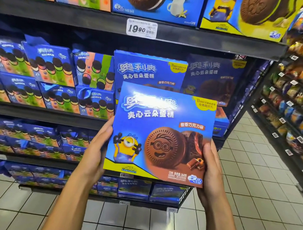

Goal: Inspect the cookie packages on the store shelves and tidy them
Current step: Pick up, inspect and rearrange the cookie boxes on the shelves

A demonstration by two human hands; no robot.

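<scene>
Blue cookie box [160, 134] upright, left hand [97, 146], right hand [209, 170] gripping sides, shelves [63, 15] behind

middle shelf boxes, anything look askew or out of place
Yes. On the middle shelf, the assorted cookie boxes lean at mixed angles with blue flaps sticking up, not squared. The minion box is off the shelf, held by left hand and right hand.

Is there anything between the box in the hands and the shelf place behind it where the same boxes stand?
Nothing visible blocks the way. The Minion cookie box, held by the left hand and right hand, is in open air before the matching box on the middle shelf. Whether free space remains beside it is hidden.
</scene>
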